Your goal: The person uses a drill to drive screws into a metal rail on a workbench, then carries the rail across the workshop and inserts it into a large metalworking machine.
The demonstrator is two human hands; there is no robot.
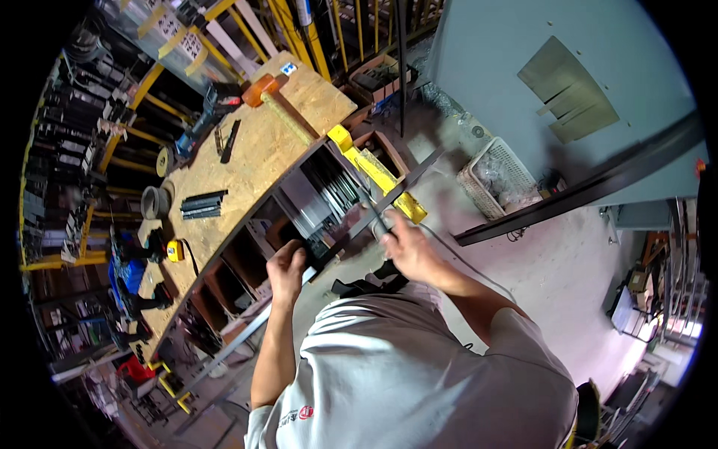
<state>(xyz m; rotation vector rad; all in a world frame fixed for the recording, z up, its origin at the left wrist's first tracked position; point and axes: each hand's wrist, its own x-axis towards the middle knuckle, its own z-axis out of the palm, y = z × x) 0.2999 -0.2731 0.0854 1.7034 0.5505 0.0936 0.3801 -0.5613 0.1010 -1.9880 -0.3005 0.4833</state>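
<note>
A long, narrow metal bar (350, 238) runs slantwise in front of me, dark at its far right part and pale silver toward the lower left. My left hand (286, 271) is closed in a fist at the bar's left side, and its fingers hide whatever is in them. To the right, my right hand (410, 251) grips a slim dark tool (378, 215) whose tip points up and left over the bar. I cannot make out the tool's kind. A yellow metal support (374, 170) lies crosswise under the bar's far part, beside the workbench corner.
The wooden workbench (232, 176) on the left bears an orange mallet (263, 91), black strips (203, 204), a yellow tape measure (175, 251) and power tools. Shelves under it hold metal profiles. A grey cable (470, 262) trails right. A white basket (499, 179) stands beyond.
</note>
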